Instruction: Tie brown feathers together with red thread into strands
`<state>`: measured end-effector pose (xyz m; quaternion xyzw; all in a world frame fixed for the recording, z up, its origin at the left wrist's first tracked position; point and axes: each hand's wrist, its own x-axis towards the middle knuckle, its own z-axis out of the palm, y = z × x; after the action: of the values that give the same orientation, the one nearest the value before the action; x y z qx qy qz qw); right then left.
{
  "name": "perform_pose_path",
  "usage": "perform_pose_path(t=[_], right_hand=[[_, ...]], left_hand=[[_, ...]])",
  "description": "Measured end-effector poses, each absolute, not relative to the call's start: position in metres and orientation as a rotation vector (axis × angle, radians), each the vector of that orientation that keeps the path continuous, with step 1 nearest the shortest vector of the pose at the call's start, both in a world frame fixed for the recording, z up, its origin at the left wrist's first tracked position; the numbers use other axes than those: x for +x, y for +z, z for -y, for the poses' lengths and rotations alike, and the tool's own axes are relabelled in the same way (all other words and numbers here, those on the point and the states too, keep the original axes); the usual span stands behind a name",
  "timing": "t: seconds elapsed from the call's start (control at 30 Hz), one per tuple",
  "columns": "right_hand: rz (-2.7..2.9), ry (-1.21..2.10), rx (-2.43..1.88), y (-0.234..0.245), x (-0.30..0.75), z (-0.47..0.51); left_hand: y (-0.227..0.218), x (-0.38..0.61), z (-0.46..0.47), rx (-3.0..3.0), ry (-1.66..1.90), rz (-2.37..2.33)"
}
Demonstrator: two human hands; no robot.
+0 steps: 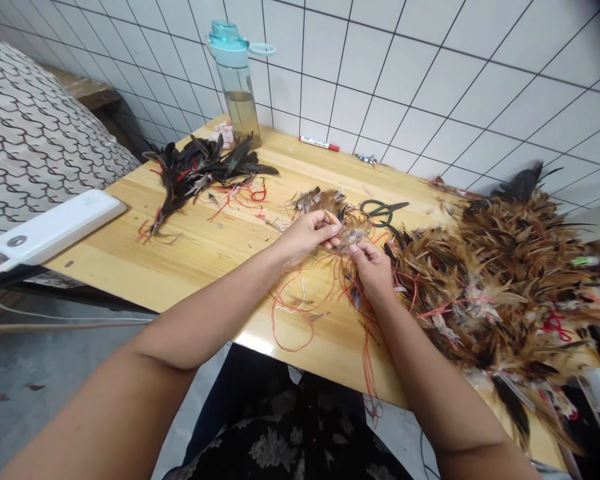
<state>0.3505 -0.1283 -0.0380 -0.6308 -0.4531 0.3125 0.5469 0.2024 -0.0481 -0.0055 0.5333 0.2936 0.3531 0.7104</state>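
Note:
Above the middle of the table, my left hand [314, 235] is closed in a pinch at the left edge of a small bunch of brown feathers [355, 231]. My right hand [371, 265] pinches the same bunch from its lower right side. Just behind my left hand lie more brown feathers [321, 200]. Red string [293, 348] loops loosely over the wood below my hands, and some hangs past the front edge. Black-handled scissors [377, 210] lie right behind the bunch, blades to the right.
A large heap of brown feathers [505, 267] covers the table's right side. Black feathers [195, 170] lie at the left, near a water bottle [243, 100]. A white power bank [57, 227] with a cable sits at the left edge. A red-capped marker [319, 143] lies by the tiled wall.

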Motion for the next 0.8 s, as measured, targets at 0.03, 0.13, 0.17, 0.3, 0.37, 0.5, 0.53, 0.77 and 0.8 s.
perform_pose_path(t=[0.03,0.13,0.17,0.3,0.37,0.5,0.53,0.77,0.8], right_hand=[[1.071,0.743,-1.492,-0.039,0.351,0.128],[1.095,0.754,-1.495,-0.039,0.352,0.127],[1.102,0.759,-1.498,-0.039,0.352,0.127],[1.108,0.783,-1.499,-0.038,0.352,0.127],[1.114,0.802,-1.489,-0.038,0.352,0.127],[1.083,0.845,-1.438,-0.040,0.352,0.126],[1.077,0.854,-1.426,-0.040,0.352,0.126],[1.134,0.900,-1.395,-0.038,0.353,0.127],[1.126,0.904,-1.393,-0.037,0.353,0.128]], left_hand=[[-0.007,0.205,0.050,1.160,0.790,-0.660],[-0.010,0.211,0.053,1.099,0.834,-0.676],[-0.010,0.212,0.054,1.082,0.851,-0.678],[-0.008,0.213,0.055,1.049,0.891,-0.688],[-0.007,0.212,0.056,1.043,0.898,-0.683],[-0.006,0.213,0.058,1.045,0.906,-0.640],[-0.006,0.214,0.059,1.047,0.909,-0.630],[-0.005,0.213,0.060,1.065,0.933,-0.605],[-0.004,0.212,0.060,1.074,0.947,-0.610]])
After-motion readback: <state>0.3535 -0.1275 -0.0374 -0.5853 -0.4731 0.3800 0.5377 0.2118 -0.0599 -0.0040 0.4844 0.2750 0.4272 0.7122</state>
